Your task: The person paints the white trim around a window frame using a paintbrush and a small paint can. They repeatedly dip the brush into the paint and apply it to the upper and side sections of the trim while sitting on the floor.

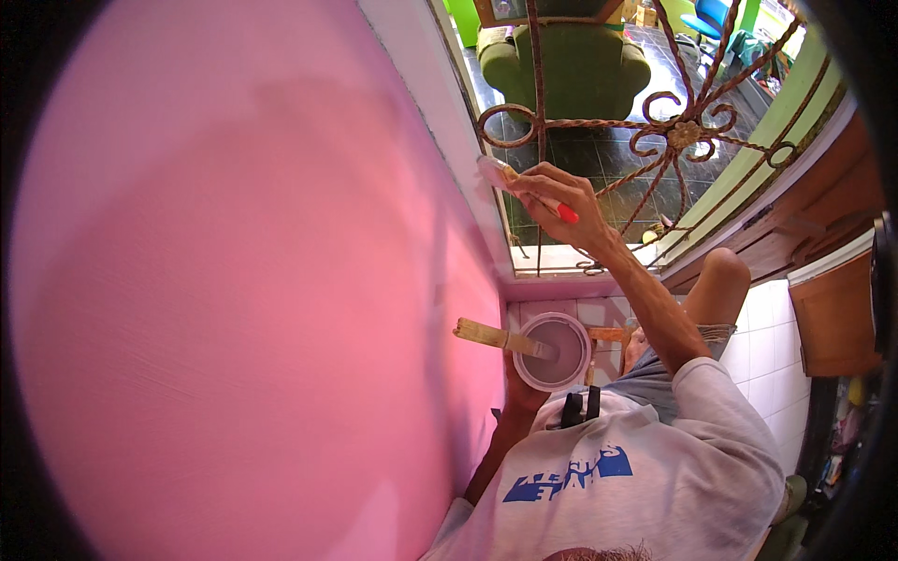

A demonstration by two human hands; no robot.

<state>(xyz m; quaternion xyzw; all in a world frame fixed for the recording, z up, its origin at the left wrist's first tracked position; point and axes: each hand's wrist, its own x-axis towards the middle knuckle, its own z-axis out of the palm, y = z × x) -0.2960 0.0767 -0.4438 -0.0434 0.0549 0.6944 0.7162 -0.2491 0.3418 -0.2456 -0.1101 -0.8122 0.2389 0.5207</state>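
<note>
- The right hand (558, 194) grips a small paintbrush (524, 187) with a red handle end; its bristles touch the pale window frame (468, 168) beside the pink wall (234, 280).
- The left hand (520, 388) holds a paint pot (554, 351) from below, well under the brush.
- A wooden stick (496, 337) lies across the pot's rim.

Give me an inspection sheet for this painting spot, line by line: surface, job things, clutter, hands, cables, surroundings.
Surface: smooth pink painted wall, pale band along the window edge.
Job's things: small paintbrush with red handle tip; round pale paint pot with a wooden-handled brush laid across its rim.
Clutter: nothing seen near the hands.
Hands: right hand grips the small paintbrush at the window edge; left hand holds the pot from below.
Cables: nothing seen.
Surroundings: rusty scrolled iron window grille, green armchair beyond, white tiled floor.
</note>
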